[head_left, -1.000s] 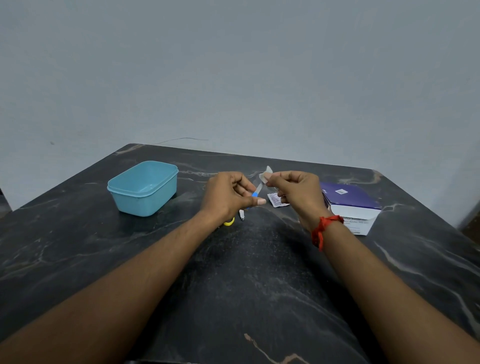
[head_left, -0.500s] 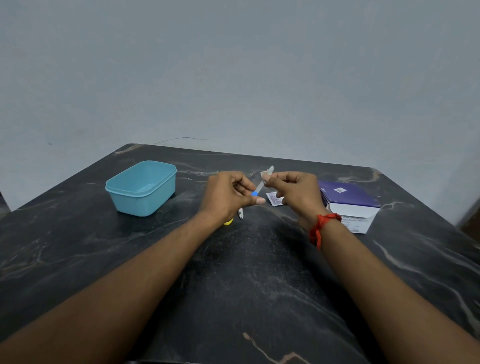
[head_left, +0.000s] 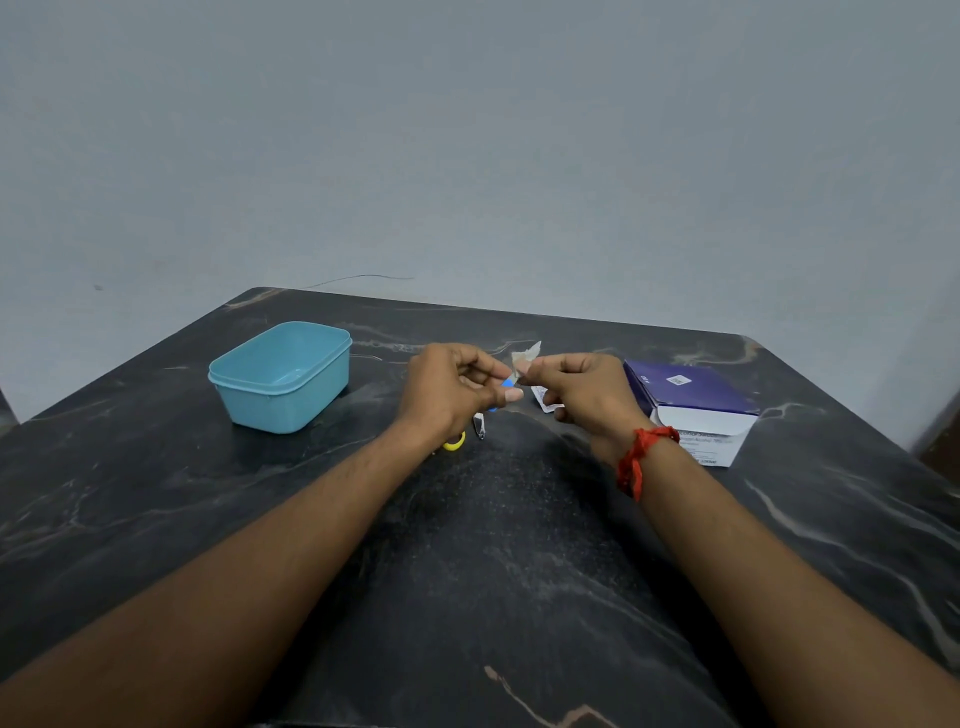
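Little has shifted since a second ago: the swab (head_left: 525, 356) has slid down the slim tool (head_left: 506, 384), so the pale shaft that showed between them is now covered and only the blue part peeks out. Both are held in the air over the middle of the worktop (head_left: 493, 571), between the two hands. The left hand (head_left: 449, 395) has its fingers curled, with thumb and forefinger pinching the tool near its blue end; the right hand (head_left: 587, 395) pinches the crumpled swab against the tool's upper end. What the tool is, I cannot tell. This looks like the wiping step, partway through one stroke. The next move probably calls for a steady left grip while the right draws the swab off along the shaft, perhaps with a turn of the tool to reach the other face. Below the hands lie a torn sachet (head_left: 545, 402), a clipper (head_left: 479, 427) and a yellow ring (head_left: 454, 443). A purple box (head_left: 691, 400) stands to the right, a blue tub (head_left: 283, 376) well apart to the left.
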